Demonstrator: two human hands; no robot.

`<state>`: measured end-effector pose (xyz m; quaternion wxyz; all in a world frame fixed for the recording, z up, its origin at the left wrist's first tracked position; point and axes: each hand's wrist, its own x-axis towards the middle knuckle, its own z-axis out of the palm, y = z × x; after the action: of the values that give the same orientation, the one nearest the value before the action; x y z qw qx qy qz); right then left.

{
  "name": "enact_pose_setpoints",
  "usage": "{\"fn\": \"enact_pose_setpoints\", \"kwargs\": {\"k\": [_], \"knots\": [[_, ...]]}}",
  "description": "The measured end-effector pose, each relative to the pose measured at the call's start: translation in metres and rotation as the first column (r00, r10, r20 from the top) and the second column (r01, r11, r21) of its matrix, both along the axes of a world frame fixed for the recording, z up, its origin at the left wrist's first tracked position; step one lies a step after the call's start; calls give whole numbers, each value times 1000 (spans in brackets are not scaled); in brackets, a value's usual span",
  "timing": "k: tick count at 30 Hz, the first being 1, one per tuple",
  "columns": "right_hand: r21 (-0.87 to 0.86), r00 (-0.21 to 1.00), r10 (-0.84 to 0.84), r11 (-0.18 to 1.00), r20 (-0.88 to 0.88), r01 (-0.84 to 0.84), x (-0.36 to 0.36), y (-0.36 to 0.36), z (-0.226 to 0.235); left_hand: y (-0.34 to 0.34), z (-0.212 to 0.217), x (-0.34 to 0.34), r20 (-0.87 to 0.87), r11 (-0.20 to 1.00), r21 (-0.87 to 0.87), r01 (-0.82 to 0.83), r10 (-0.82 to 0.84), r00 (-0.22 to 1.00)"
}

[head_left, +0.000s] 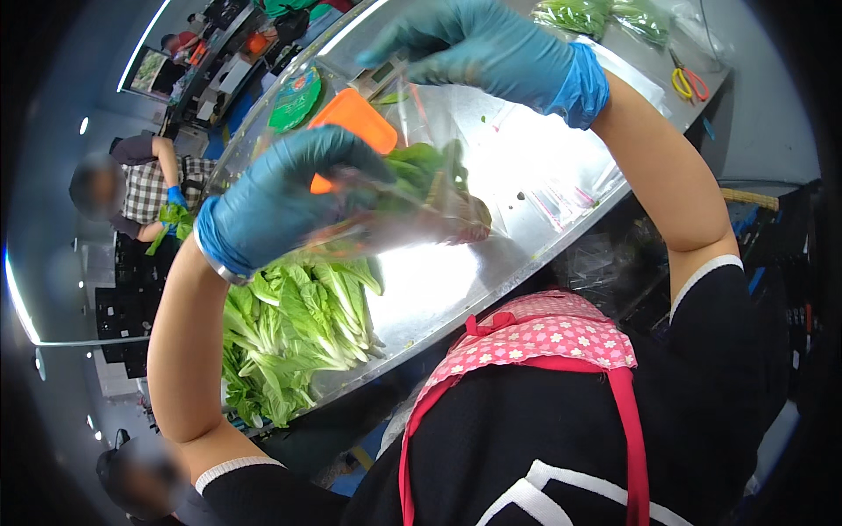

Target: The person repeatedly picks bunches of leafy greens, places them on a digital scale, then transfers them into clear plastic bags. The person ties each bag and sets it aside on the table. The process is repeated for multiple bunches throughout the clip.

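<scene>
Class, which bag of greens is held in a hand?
The clear bag in the person's left hand; the other two bags lie at the picture's top right.

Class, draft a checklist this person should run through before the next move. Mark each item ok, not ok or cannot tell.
1. Left hand gloved and gripping the clear plastic bag: ok.
2. Leafy greens inside the bag: ok.
3. Right hand gloved: ok.
4. Right hand gripping the bag: cannot tell; its fingertips are blurred.
5. Loose pile of greens lying on the metal table: ok, beside the left forearm.
6. Scissors apart from both hands: ok, lying at upper right.
</scene>
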<state>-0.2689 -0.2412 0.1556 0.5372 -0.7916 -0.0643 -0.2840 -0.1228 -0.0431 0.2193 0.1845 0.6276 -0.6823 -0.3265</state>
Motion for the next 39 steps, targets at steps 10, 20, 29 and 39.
{"fn": "enact_pose_setpoints", "kwargs": {"k": [10, 20, 29, 39], "knots": [[-468, 999, 33, 884, 11, -24, -24, 33, -7, -5, -35, 23, 240, 945, 321, 65, -148, 959], [-547, 988, 146, 832, 43, -99, -26, 33, -13, 13, -14, 11, 522, 920, 392, -13, -211, 827], [-662, 997, -42, 750, -63, -10, -51, 42, -26, 18, -54, -45, 536, 970, 245, -7, -130, 834], [-576, 998, -58, 816, 7, 51, -53, 49, -26, 24, -53, -52, 144, 988, 149, 32, -54, 988]]}}
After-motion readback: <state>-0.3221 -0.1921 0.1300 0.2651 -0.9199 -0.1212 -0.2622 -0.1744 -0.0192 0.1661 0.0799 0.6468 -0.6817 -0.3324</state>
